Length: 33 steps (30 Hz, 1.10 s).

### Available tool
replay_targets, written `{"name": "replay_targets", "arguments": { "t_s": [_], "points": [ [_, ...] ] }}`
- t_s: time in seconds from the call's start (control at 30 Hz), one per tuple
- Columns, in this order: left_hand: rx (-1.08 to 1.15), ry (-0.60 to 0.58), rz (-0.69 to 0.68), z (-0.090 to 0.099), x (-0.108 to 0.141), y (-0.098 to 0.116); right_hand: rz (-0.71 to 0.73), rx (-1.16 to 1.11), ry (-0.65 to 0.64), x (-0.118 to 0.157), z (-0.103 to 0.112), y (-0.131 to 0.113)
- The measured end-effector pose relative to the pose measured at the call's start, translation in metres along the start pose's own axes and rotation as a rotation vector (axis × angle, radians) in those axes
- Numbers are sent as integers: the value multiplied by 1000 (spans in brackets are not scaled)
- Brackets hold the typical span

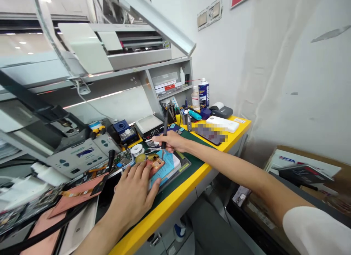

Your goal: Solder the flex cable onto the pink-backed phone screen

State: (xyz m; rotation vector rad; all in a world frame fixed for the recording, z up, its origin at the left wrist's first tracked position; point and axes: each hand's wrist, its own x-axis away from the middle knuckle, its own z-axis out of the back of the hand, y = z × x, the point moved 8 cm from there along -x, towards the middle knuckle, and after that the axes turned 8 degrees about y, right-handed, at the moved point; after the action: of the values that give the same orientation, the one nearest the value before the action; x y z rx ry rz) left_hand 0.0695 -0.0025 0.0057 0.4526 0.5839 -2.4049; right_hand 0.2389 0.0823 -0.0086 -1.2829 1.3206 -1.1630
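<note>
My right hand (173, 141) is closed round the black handle of a soldering iron (165, 129), which points steeply down. Its tip meets or hovers just over the edge of a small orange-copper circuit board (158, 163); I cannot tell which. The board lies on a light blue pad (168, 169). My left hand (137, 182) lies palm down at the board's left side, fingers stretched out and thumb apart. Its index fingertip rests against the board. Beyond the fingers are a white spool (137, 149) of wire and a round yellowish disc (140, 158).
A grey control station (87, 154) and circuit boards (124, 158) crowd the left. Along the yellow desk edge (164, 211) runs a green mat (196, 160). A phone (210, 133), a white power bank (222, 124) and a blue spray can (203, 94) stand or lie at right.
</note>
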Motion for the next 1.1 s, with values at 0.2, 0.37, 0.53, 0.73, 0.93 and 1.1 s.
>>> {"name": "replay_targets", "arguments": {
  "t_s": [0.2,0.37,0.53,0.73,0.93,1.1],
  "points": [
    [-72,-3,17,4,5,7,27,50,101,3,-1,-1],
    [-36,-2,28,2,8,5,19,87,173,-2,-5,-2],
    [127,-69,19,0,10,-3,27,104,212,-12,-14,-3],
    [310,-168,78,-5,9,-16,61,66,248,-13,-11,2],
    [273,-101,68,-6,8,-13,109,84,278,-9,-8,0],
    [252,-80,49,-8,8,-9,104,116,295,-8,-8,-2]
  ]
}}
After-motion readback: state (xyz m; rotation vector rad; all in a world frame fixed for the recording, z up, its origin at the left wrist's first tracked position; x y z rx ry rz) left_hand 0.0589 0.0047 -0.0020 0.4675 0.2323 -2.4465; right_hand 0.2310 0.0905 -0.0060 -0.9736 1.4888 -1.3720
